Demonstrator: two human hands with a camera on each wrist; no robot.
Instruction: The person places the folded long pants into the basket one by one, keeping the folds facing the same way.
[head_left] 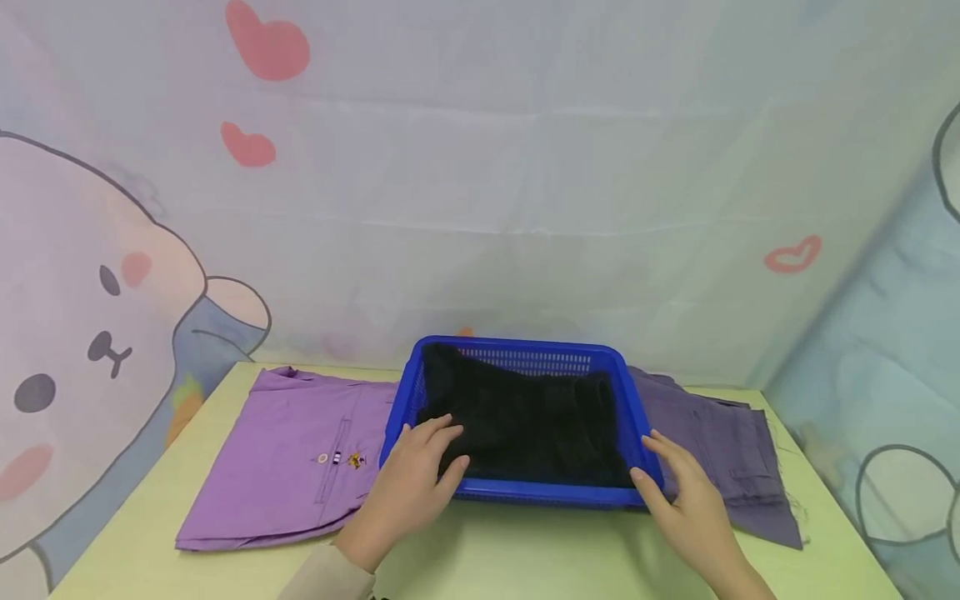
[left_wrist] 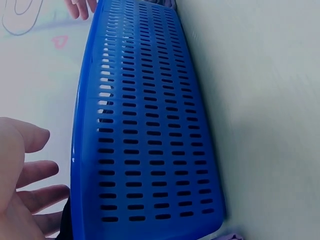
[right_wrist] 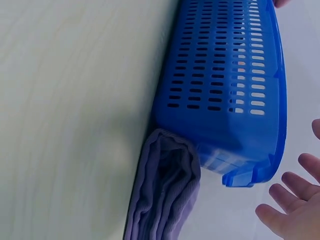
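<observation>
A blue plastic basket with slotted walls stands on the table, and folded black cloth lies in it. Over its front left corner reaches my left hand, fingers loosely spread above the black cloth; whether they touch it I cannot tell. My right hand is by the front right corner, its fingers apart and relaxed beside the rim. In the right wrist view those fingers stand clear of the basket. Neither hand grips anything.
Left of the basket lies a folded lilac garment with a button and small embroidery. A folded grey-purple garment with frayed edges lies at the right, against the basket. Behind the pale table hangs a printed cloth backdrop.
</observation>
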